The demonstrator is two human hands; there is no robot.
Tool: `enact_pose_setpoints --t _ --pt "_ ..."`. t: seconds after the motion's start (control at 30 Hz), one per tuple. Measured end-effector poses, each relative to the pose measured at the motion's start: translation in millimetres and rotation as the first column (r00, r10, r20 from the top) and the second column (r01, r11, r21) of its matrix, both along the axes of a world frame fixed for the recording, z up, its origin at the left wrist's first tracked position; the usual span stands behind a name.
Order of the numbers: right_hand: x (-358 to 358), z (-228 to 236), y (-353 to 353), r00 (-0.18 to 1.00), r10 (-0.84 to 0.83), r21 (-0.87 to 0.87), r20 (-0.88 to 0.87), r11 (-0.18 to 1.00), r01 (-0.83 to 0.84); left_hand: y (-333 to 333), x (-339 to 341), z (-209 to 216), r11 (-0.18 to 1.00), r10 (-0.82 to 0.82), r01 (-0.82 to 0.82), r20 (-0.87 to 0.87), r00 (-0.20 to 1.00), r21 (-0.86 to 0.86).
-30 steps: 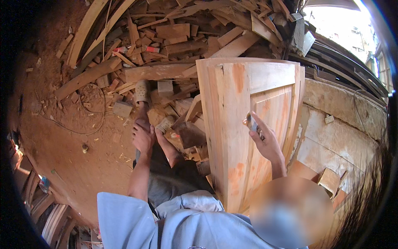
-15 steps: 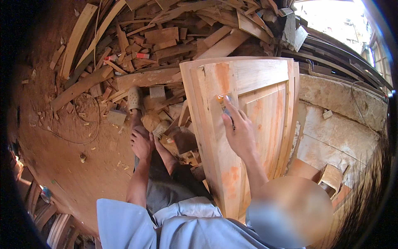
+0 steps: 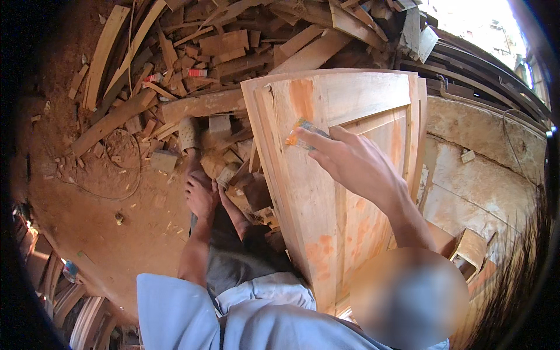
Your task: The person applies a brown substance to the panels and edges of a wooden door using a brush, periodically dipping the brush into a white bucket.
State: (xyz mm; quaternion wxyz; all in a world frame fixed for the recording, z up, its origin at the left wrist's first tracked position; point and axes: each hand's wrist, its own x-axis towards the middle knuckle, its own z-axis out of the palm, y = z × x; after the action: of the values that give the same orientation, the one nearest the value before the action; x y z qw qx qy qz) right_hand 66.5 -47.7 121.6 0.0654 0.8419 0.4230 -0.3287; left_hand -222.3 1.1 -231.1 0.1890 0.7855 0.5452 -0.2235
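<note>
A pale wooden panel door leans in front of me, its frame and raised panel marked with orange smears. My right hand is closed on a small flat scraper, bluish-grey with orange paste along its edge. The scraper is at the upper left of the door's frame, just below a broad orange patch; whether it touches the wood I cannot tell. More orange patches show lower on the frame. My left hand rests on my lower leg with its fingers spread, holding no tool.
Offcuts and boards are heaped beyond the door. A grey block and a thin loop of wire lie on the dirt floor. Right of the door is a worn concrete ledge, with long dark bars behind it.
My right hand has swung from pointing up the frame to reaching leftward across it, turning the scraper toward the door's left edge. The left hand stays on my leg.
</note>
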Motion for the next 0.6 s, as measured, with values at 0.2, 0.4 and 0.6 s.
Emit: enact_pose_setpoints --t 0.2,0.4,0.6 --pt "3 -7 -23 0.997 -0.062 -0.06 -0.05 0.996 0.059 -5 3 -3 1.0 -0.004 0.005 -0.002 1.0 0.025" --pt "3 -6 -39 0.978 -0.206 0.113 -0.046 0.971 0.21 2 16 2 1.0 0.002 -0.002 -0.016 1.0 0.015" --pt "-30 -62 -63 0.907 -0.42 0.288 0.017 0.871 0.397 -1 16 -1 1.0 -0.019 0.019 0.004 1.0 0.02"
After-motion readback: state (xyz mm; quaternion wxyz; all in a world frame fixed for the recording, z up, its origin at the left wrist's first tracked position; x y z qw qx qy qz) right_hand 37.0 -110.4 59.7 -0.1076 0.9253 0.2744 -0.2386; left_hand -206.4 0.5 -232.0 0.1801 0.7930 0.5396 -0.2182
